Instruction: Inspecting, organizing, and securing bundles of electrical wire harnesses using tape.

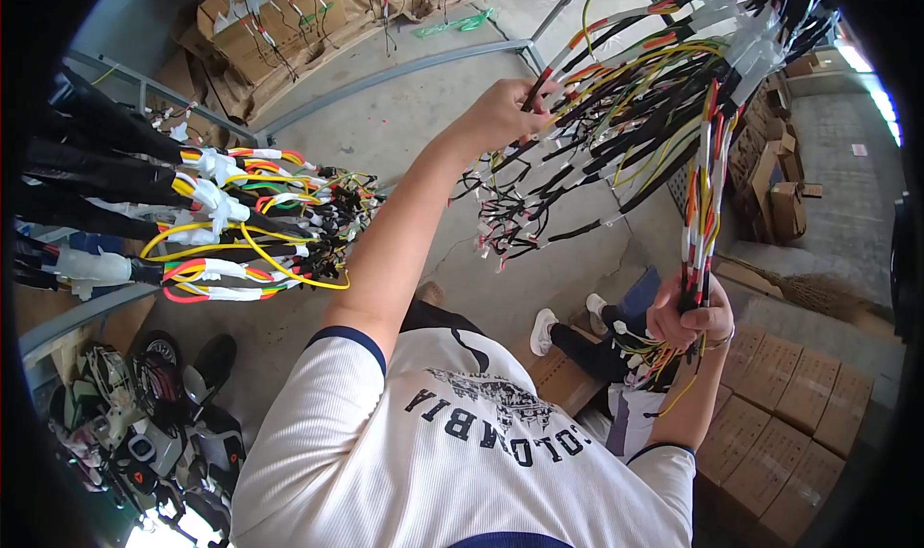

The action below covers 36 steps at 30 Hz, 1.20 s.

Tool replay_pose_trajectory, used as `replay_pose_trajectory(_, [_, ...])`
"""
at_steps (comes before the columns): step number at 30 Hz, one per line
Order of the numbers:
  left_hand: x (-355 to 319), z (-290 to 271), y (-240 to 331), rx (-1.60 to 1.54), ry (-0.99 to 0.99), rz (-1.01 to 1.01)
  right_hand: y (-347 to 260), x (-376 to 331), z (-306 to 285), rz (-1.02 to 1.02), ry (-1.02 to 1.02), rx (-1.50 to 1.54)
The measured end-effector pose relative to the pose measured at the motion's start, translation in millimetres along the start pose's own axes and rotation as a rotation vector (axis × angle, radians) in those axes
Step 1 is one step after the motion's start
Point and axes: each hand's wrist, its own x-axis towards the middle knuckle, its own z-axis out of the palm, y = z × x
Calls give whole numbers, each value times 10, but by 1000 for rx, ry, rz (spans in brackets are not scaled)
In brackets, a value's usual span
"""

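My left hand (508,117) is raised, its fingers pinched on a thin black-and-red wire branch at the near edge of a hanging wiring harness (664,57). Black, yellow, red and white branches spread from this harness, and white plastic wrap (756,48) binds its upper end. Lower down on the right, my right hand (691,315) is wrapped round a bundle of wires (701,211) coming down from the same harness. Loose ends with small connectors (647,356) poke out below that fist. Many thinner black branches with small connectors (510,226) dangle between my hands.
More wiring harnesses (221,202) hang at the left on a grey metal frame (385,75). Cardboard boxes (770,384) are stacked at the lower right, near a straw broom (808,283). Motorbikes (159,442) stand at the lower left. Another person's shoes (544,332) show near the middle.
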Motion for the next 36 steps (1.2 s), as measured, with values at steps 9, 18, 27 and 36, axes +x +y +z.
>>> replay_pose_trajectory(9, [128, 9, -82, 570, 374, 323, 47, 26, 105, -29, 121, -91])
replay_pose_trajectory(18, [-485, -235, 378, 1164, 855, 53, 200, 207, 327, -77, 491, -346])
replay_pose_trajectory(27, [-1267, 246, 821, -431, -213, -328, 464, 612, 373, -78, 355, -270])
replay_pose_trajectory(36, [-1499, 381, 906, -456, -271, -336, 569, 621, 392, -61, 199, -176])
